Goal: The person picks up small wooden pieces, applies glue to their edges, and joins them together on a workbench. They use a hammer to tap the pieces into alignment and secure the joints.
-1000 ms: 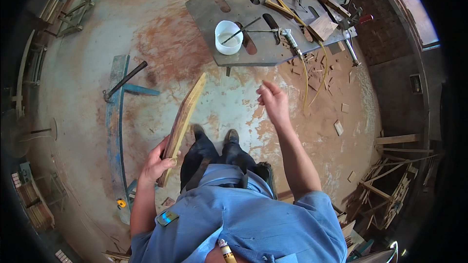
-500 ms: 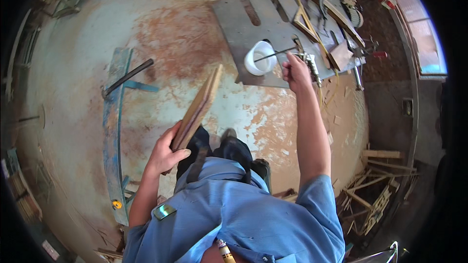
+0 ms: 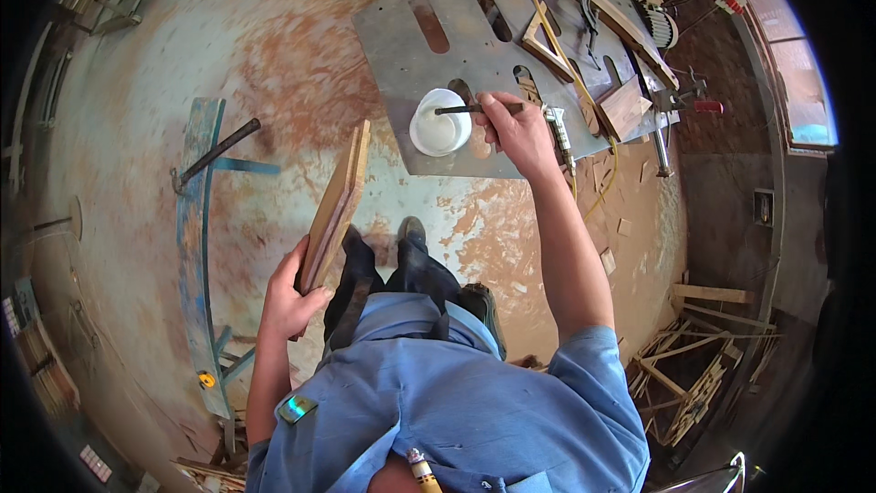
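Note:
My left hand (image 3: 294, 297) grips a flat wooden board (image 3: 339, 210) near its lower end, fingers on one side and thumb on the other. The board is tilted, its narrow edge showing a darker line along its length. Over the grey metal table (image 3: 401, 64), my right hand (image 3: 516, 132) is closed round a thin dark stick (image 3: 461, 110). Its far tip reaches over the rim into a round white tub (image 3: 441, 148) with whitish contents; how deep it goes I cannot tell. The tub stands at the table's near edge, left of my right hand.
On the table lie an angled wooden piece (image 3: 547, 44), a yellow hose (image 3: 557, 36), a metal air tool (image 3: 560, 135) and a flat wooden piece (image 3: 625, 108). A blue bench (image 3: 196, 219) with a hammer (image 3: 219, 153) stands left. Wood scraps (image 3: 684, 379) are piled at the lower right.
The table and tub appear further left and lower in view. My right hand has moved left with the stick, closer to the tub. The board in my left hand stands more upright.

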Motion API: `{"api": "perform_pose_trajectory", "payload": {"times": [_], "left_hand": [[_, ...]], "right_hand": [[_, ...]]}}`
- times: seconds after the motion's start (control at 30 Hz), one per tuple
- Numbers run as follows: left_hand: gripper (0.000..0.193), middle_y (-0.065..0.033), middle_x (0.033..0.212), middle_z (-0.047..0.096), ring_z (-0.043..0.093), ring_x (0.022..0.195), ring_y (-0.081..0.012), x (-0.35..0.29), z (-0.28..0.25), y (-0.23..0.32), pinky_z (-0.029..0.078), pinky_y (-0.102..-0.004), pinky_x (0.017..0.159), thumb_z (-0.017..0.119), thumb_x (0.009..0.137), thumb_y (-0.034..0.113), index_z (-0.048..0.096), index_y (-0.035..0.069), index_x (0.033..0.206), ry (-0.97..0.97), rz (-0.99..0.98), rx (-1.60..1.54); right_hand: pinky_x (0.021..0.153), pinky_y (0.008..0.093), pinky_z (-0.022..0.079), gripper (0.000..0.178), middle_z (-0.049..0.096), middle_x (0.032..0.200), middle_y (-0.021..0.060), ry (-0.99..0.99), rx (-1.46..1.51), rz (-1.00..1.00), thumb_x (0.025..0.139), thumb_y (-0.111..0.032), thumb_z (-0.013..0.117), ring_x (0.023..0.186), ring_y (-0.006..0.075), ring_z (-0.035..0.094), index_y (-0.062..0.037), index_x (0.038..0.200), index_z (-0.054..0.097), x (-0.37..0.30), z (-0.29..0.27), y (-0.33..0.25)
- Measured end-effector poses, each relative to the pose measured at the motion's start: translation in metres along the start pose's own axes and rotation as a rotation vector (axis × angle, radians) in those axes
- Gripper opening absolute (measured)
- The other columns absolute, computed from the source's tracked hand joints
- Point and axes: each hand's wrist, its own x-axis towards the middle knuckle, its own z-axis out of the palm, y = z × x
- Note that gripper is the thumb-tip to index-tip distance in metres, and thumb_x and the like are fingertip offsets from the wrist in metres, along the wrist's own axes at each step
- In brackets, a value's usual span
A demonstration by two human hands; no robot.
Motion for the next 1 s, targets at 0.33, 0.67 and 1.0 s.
{"api": "perform_pose_trajectory", "payload": {"times": [0.33,0.67,1.0], "left_hand": [[0.083,-0.0175,0.138,0.055,0.052,0.129,-0.025,0.009,0.037,0.029,0.04,-0.0364,0.107,0.072,0.067,0.004,0.043,-0.003,0.144,0.087,0.072,0.187],[0.083,-0.0236,0.13,0.056,0.057,0.119,-0.0387,0.005,0.047,0.045,0.046,-0.0437,0.1,0.078,0.063,0.011,0.049,0.001,0.14,0.247,0.163,0.544],[0.082,-0.0254,0.129,0.055,0.056,0.117,-0.0415,0.004,0.048,0.05,0.046,-0.0462,0.099,0.079,0.062,0.014,0.051,0.001,0.138,0.263,0.193,0.604]], "right_hand": [[0.054,0.0236,0.046,0.023,0.066,0.075,0.0024,-0.032,0.115,-0.003,0.094,-0.023,0.064,0.061,0.0069,0.057,-0.0008,0.099,0.067,-0.004,-0.021,0.036],[0.039,0.0222,0.037,0.03,0.062,0.066,0.0065,-0.057,0.487,0.118,0.097,-0.03,0.06,0.046,0.0108,0.054,-0.0015,0.09,0.061,0.019,-0.034,0.058],[0.042,0.0228,0.039,0.02,0.06,0.067,0.0037,-0.186,0.688,0.019,0.095,-0.022,0.064,0.048,0.011,0.053,-0.0044,0.088,0.06,0.005,-0.061,0.016]]}}
